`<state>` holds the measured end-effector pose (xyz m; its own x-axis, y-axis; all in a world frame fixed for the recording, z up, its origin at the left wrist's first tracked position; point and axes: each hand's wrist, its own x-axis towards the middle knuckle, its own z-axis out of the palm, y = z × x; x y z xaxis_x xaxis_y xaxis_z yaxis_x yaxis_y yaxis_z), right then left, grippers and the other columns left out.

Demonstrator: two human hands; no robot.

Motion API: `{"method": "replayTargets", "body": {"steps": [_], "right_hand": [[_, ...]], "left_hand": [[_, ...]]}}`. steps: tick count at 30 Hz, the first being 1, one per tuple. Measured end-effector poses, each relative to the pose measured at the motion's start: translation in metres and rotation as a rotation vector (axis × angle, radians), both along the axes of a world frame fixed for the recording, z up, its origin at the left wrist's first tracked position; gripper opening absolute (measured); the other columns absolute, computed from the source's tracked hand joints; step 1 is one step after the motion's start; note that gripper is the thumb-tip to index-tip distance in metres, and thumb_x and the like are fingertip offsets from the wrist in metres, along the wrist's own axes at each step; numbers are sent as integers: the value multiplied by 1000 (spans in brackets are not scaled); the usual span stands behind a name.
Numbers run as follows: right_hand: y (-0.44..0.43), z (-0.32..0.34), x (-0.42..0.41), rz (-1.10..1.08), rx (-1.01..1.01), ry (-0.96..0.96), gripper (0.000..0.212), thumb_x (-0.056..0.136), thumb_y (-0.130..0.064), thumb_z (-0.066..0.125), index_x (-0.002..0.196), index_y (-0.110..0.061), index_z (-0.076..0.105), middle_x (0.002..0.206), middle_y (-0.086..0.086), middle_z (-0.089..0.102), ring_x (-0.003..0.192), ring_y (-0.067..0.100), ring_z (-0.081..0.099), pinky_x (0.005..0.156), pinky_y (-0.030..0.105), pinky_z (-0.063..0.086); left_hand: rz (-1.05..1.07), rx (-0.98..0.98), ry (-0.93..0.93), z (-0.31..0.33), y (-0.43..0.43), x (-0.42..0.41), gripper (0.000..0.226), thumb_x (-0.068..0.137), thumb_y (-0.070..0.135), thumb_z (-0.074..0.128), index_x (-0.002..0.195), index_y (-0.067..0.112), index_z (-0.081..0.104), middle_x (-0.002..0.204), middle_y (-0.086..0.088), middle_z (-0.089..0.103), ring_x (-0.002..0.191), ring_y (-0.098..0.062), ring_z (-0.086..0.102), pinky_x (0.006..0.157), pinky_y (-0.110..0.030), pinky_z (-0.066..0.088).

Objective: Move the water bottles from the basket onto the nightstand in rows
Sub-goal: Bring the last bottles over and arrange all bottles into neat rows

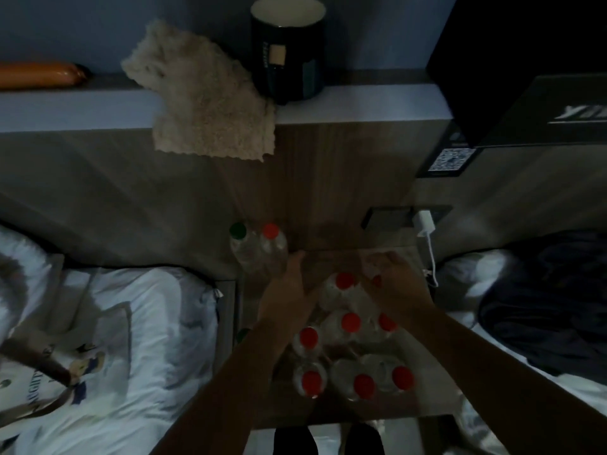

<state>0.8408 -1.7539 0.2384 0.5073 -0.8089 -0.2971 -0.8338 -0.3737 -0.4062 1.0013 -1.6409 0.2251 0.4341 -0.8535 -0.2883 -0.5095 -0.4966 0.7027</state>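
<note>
I am setting bottles down in the third row on the nightstand tabletop (427,402), between the two beds. My left hand (289,284) is open, its fingers loose, holding nothing and just beside the red-capped bottle (271,239) at the back left. My right hand (395,284) is curled over a red cap (377,280). In this dim light I cannot tell whether it actually grips that bottle.

To do this well, I judge the bottle should stand upright beside the lone third-row bottle (344,284), lined up with the columns in front and not knocking them. The water bottles (350,323) already stand in two rows of three near me.

The basket is out of view, so I cannot say what is left in it. A dark cylindrical pot (287,54) stands on the ledge (377,103) above, and nothing shows inside it.
</note>
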Motion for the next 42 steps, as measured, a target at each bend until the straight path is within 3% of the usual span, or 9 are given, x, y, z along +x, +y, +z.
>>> {"method": "replayTargets", "body": {"steps": [1, 5, 7, 13, 18, 29, 33, 38, 42], "right_hand": [[-2, 0, -8, 4, 24, 18, 43, 92, -30, 53, 131, -13, 50, 132, 12, 50, 118, 29, 49, 97, 36, 41], [-9, -8, -28, 91, 82, 115, 55, 88, -47, 41, 132, -14, 49, 130, 11, 54, 117, 27, 51, 96, 33, 41], [-11, -11, -32, 137, 117, 137, 46, 95, -40, 45, 132, -13, 47, 131, 9, 52, 118, 25, 51, 96, 33, 38], [-22, -25, -36, 254, 85, 158, 37, 95, -36, 47, 127, -17, 51, 128, 9, 56, 114, 29, 56, 94, 40, 47], [-35, -41, -33, 335, 77, 211, 34, 95, -39, 47, 115, -15, 58, 113, 9, 64, 103, 29, 61, 86, 38, 50], [-40, -76, -35, 329, 93, -144, 44, 89, -46, 55, 124, -19, 52, 114, 3, 65, 102, 22, 61, 87, 33, 47], [-40, -70, -29, 274, 201, -232, 41, 82, -49, 63, 110, -19, 61, 103, 0, 67, 95, 20, 64, 89, 41, 50], [-42, -57, -2, 103, 161, -299, 21, 80, -43, 65, 83, -23, 64, 81, -6, 67, 76, 12, 63, 75, 35, 53], [-50, -44, 26, 92, 132, -297, 10, 83, -33, 65, 84, -23, 63, 81, -3, 67, 76, 13, 62, 70, 27, 48]], "left_hand": [[-39, 17, -20, 2, -7, -9, 84, 80, 71, 41, 146, 22, 24, 144, -6, 42, 129, -25, 45, 104, -33, 35], [-176, 66, -119, 3, -33, -35, 70, 87, 42, 58, 146, 26, 24, 149, -6, 34, 130, -28, 42, 104, -40, 40], [-203, 105, -182, 0, -41, -43, 67, 88, 38, 59, 145, 29, 26, 149, -6, 32, 129, -27, 43, 104, -40, 41], [-225, 259, -363, -14, -61, -52, 42, 90, 37, 54, 129, 22, 51, 138, -11, 40, 118, -30, 51, 99, -43, 45], [-263, 259, -375, -36, -62, -51, 45, 89, 41, 55, 129, 22, 49, 136, -9, 45, 117, -28, 51, 97, -39, 44], [-342, 69, -299, -64, -57, -33, 46, 84, 55, 49, 120, 28, 42, 105, 0, 65, 94, -20, 62, 83, -39, 52], [-271, -16, -382, -53, -55, -28, 28, 84, 44, 62, 100, 21, 59, 79, 14, 51, 76, -5, 48, 65, -12, 36], [-140, -68, -199, -47, -63, 3, 26, 78, 43, 62, 83, 17, 59, 72, -1, 63, 66, -14, 60, 63, -33, 49], [-99, -116, -263, -42, -78, 31, 19, 79, 27, 66, 73, 12, 56, 64, 1, 58, 57, -6, 53, 55, -26, 43]]}}
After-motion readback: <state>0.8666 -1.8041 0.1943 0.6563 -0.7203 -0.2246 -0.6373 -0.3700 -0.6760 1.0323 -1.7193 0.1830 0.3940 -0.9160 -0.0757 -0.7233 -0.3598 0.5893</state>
